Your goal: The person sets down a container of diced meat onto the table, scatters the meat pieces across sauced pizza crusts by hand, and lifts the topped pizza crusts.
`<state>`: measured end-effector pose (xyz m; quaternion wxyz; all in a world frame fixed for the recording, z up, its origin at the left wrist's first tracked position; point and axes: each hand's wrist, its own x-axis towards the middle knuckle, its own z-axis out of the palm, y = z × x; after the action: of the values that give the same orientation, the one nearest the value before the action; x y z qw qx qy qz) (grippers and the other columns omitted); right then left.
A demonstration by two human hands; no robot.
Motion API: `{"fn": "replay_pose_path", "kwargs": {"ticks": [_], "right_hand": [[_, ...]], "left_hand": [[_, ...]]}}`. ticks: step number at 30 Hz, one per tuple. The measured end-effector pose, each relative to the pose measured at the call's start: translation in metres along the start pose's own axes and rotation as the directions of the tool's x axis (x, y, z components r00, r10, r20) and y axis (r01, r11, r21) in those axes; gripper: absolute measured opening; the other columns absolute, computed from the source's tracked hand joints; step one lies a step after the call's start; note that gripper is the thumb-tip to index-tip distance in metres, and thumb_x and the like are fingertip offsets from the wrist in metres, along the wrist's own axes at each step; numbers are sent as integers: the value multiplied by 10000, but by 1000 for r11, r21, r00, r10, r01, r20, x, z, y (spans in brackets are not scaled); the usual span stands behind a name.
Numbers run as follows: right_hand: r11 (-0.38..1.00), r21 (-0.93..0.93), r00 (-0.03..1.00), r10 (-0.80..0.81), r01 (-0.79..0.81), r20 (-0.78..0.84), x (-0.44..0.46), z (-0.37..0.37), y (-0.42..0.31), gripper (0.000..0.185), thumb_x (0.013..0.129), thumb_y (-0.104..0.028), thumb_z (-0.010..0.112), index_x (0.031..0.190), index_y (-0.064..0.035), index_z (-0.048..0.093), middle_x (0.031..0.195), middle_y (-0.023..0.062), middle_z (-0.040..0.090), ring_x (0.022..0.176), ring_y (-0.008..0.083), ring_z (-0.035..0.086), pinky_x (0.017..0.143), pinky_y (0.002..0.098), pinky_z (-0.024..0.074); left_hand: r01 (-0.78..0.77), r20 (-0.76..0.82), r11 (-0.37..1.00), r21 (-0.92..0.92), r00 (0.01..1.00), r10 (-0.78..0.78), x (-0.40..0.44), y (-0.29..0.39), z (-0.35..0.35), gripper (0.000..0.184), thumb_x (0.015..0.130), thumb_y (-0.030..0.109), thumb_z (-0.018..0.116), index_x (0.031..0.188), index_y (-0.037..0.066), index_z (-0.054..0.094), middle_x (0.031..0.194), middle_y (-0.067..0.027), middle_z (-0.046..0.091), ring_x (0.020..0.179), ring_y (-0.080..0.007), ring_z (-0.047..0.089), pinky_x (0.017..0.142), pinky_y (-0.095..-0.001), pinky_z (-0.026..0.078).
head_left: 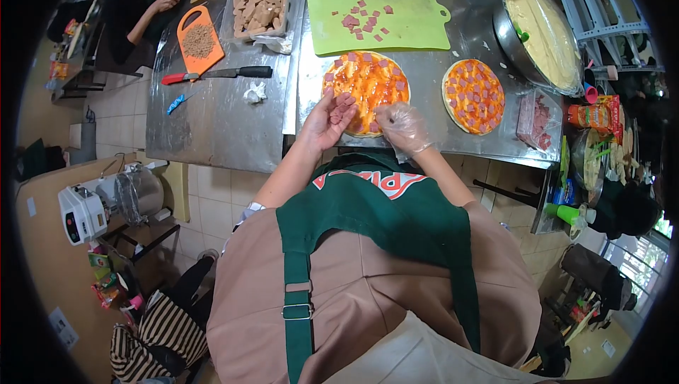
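Observation:
A round pizza base [368,76] spread with red sauce, with some meat pieces on it, lies in front of me. My left hand [327,121], bare and palm up at its left edge, holds several pink meat pieces [344,106]. Over the lower right of the same base is my right hand [403,128] in a clear plastic glove, its fingers pinched together; whatever is between them is too small to tell. Beyond the base, a green cutting board [417,2] carries more meat squares [362,22]. To the right lies a second pizza [474,96] dotted with meat.
A large bowl of dough [541,34] under plastic stands at the right, above a box of meat [535,121]. On the left are a knife [237,72], an orange board [210,53] and a tub of brown pieces [260,10]. A person's hands [167,1] show at the upper left.

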<state>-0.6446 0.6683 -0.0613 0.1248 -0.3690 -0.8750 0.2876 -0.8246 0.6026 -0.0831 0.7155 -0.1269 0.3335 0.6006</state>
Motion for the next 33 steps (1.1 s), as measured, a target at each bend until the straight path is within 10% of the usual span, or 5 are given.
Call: {"fn": "replay_pose_path", "kwargs": {"ticks": [11,16,21,33], "right_hand": [[995,20,983,-97,102,-155,25,-10,-15,199,725,-276,543,783,-96,603,704,94,554,677,263,538,600,346,434],[843,503,978,208,-193,27,23,-9,7,215,731,-272,536,767,-66,587,738,121,586,680,266,558,610,324,436],[900,36,898,429,-433,97,13,-9,45,268,728,-349,504,778,-103,600,755,113,593,702,265,570,623,352,431],[892,42,891,446,-450,80,-3,5,40,197,714,-288,530,744,-101,585,759,107,590,722,263,567,651,351,440]], "left_hand": [[123,162,992,2,979,-122,-4,-9,14,512,844,409,351,1085,-39,416,994,-159,536,914,-219,540,810,-323,452],[148,221,989,-6,965,-143,-2,-10,7,430,861,308,356,1104,-45,386,1018,-171,517,937,-251,527,828,-327,443],[21,85,996,-82,996,-15,-2,-3,-1,293,817,51,431,1094,-34,385,1018,-168,511,940,-250,525,838,-294,446],[-84,-95,994,66,991,90,-4,-7,3,312,804,21,465,1109,20,396,946,-86,539,839,-145,558,738,-203,479]]}}
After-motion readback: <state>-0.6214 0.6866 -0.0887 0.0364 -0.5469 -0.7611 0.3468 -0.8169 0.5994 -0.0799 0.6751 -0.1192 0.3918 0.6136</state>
